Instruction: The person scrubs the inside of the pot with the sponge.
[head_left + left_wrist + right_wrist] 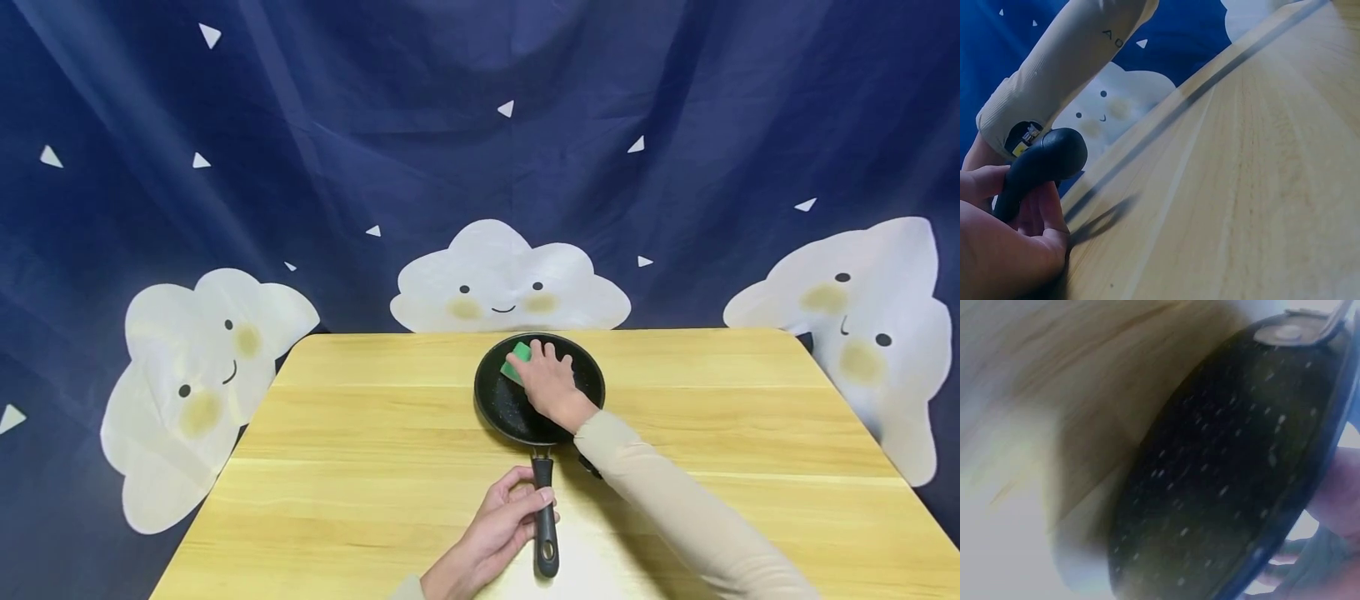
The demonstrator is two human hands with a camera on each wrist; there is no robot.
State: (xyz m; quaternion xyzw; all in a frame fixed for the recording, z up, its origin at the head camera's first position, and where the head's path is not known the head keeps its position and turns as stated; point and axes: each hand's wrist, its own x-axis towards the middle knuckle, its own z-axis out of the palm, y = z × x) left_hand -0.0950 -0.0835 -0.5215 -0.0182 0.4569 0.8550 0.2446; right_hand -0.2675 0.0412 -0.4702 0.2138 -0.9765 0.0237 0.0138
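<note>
Holding handle [546, 529], sleeve [1075, 53] lettered "A"

Deep-blue cloth [442, 75] fills the upper half of the head view and both sides; soft folds, paler streaks upper left. Scattered small white triangles [211, 35]. Three smiling printed clouds: one upright, mid-frame [495, 279], behind the table's far edge; one tilted at left [161, 350]; one tipped further over at right [900, 275]. Pale wood table [360, 425] across lower frame, far corners rounded, grain running left to right. Bright glare bottom centre. Left wrist view: bluish cast, dark diagonal shadow over wood. Right wrist view: wood blurred, washed out lower left.
</note>
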